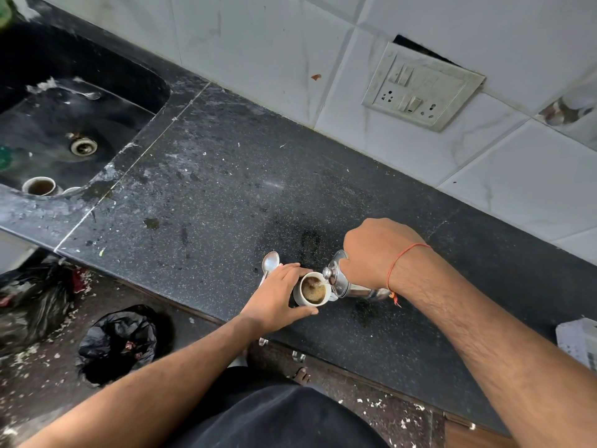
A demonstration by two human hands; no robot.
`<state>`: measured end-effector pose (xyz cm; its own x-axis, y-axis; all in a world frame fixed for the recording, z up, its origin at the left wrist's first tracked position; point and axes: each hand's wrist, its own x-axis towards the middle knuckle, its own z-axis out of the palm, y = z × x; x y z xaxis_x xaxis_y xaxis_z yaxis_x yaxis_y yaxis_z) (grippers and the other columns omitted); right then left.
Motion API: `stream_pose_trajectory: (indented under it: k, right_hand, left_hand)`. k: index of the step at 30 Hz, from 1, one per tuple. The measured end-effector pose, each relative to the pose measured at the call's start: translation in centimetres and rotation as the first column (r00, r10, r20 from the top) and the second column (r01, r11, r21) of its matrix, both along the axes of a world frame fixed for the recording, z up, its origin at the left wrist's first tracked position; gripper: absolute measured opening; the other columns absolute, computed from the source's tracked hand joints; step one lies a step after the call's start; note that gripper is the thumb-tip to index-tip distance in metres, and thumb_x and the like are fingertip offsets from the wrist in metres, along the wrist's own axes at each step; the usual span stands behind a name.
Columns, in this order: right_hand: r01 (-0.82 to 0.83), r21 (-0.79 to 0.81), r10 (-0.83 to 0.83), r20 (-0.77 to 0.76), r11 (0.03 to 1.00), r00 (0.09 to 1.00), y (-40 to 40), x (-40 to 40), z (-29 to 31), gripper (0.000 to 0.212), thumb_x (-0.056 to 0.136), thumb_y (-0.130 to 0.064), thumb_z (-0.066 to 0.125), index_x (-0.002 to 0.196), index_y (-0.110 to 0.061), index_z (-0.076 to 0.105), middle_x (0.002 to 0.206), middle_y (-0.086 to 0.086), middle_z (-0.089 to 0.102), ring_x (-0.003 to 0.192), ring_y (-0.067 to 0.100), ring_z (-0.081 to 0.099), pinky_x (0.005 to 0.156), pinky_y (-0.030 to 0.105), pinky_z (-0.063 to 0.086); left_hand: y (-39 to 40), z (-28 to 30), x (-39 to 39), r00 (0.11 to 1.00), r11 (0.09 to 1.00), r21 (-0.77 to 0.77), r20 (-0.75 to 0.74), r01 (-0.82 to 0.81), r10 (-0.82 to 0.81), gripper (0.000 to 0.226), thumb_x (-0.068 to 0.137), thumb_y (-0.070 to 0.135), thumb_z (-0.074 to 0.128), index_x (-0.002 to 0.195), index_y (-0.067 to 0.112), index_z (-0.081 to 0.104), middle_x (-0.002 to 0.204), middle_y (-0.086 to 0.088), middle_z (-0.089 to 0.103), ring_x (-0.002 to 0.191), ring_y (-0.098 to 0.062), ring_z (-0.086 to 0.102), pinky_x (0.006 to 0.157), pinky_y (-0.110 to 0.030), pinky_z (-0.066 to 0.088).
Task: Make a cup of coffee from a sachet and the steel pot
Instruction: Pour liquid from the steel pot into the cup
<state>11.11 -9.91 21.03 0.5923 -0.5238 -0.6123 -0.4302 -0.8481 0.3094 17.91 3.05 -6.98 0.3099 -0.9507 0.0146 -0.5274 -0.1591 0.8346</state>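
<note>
A small white cup (305, 301) stands near the front edge of the black counter (210, 189), holding frothy brown liquid. My left hand (277, 299) curls round the cup's left side. My right hand (374, 253) grips the steel pot (342, 279), which is tipped sideways with its lidded top over the cup's right rim. A steel spoon (269, 263) lies on the counter just behind my left hand, its handle partly hidden. No sachet is visible.
A black sink (64, 124) at the left holds another used cup (40, 186) and a spoon. A tiled wall with a switch plate (420, 88) runs behind. Black rubbish bags (119, 337) sit on the floor. A white object (578, 344) lies at the counter's right.
</note>
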Motion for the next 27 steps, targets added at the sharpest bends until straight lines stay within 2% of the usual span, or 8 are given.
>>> stream_pose_trajectory:
  k: [5,8,16,27]
  right_hand:
    - [-0.011,0.008,0.011,-0.016,1.0,1.0,0.21,0.33,-0.17,0.03,0.102,-0.035,0.053,0.077,-0.02,0.045,0.071,0.001,0.04,0.083,0.032,0.055,0.072,0.036,0.047]
    - [-0.021,0.018,0.022,-0.022,1.0,1.0,0.33,0.46,-0.06,0.025,0.103,-0.037,0.052,0.083,-0.022,0.049,0.071,0.001,0.04,0.083,0.031,0.055,0.072,0.036,0.047]
    - [-0.01,0.015,0.01,-0.042,1.0,0.999,0.46,0.64,0.1,0.04,0.103,-0.04,0.053,0.071,-0.021,0.04,0.072,0.001,0.04,0.082,0.031,0.054,0.073,0.036,0.046]
    - [0.012,0.001,-0.012,-0.064,1.0,0.998,0.5,0.48,0.11,0.039,0.103,-0.037,0.053,0.07,-0.019,0.042,0.072,0.0,0.043,0.082,0.029,0.056,0.073,0.035,0.047]
  left_hand:
    - [-0.01,-0.25,0.02,1.0,1.0,0.005,-0.005,0.003,-0.003,0.084,0.081,0.058,0.09,0.15,0.026,0.054,0.151,0.007,0.057,0.153,-0.011,0.036,0.124,-0.025,0.027]
    - [-0.07,-0.33,0.04,1.0,1.0,0.01,-0.002,0.003,-0.003,0.085,0.081,0.059,0.09,0.151,0.026,0.054,0.152,0.007,0.057,0.155,-0.012,0.035,0.124,-0.024,0.024]
    - [-0.12,-0.59,0.12,1.0,1.0,0.016,-0.011,0.008,-0.008,0.084,0.08,0.06,0.09,0.149,0.028,0.054,0.151,0.008,0.058,0.154,-0.011,0.037,0.125,-0.03,0.031]
    - [-0.14,-0.76,0.09,1.0,1.0,0.023,-0.004,0.014,-0.014,0.085,0.08,0.062,0.089,0.15,0.029,0.053,0.152,0.01,0.057,0.155,-0.012,0.037,0.126,-0.033,0.032]
